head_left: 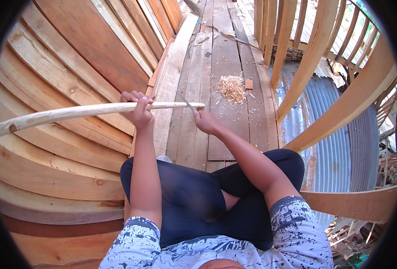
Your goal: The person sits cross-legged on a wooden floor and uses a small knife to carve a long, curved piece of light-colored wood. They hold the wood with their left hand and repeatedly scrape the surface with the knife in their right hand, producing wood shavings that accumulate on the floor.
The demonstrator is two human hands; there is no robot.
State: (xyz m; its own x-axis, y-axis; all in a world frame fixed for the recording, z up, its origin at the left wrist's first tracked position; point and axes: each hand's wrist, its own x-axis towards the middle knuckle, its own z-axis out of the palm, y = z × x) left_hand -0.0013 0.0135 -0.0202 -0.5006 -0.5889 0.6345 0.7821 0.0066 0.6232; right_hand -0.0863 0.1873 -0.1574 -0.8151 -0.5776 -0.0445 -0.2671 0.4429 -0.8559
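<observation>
A long pale wooden pole (pixel 68 114), peeled and slightly curved, runs from the left rim across in front of me, its tip over the plank floor. My left hand (pixel 139 109) is wrapped round it a little way back from that tip. Close to the tip, my right hand (pixel 203 121) is closed round a knife, mostly hidden by the fingers. The thin grey knife blade (pixel 186 101) lies across the pole, pointing away to the upper left. Beyond the tip, a heap of wood shavings (pixel 232 88) rests on the floor.
A small reddish wood block (pixel 249 84) lies beside the shavings. Plank walling (pixel 73 62) rises along the left. A wooden railing (pixel 312 49) stands on the right, with corrugated metal roofing (pixel 330 139) below it. A thin strip (pixel 236 38) lies farther along the plank floor (pixel 198 139).
</observation>
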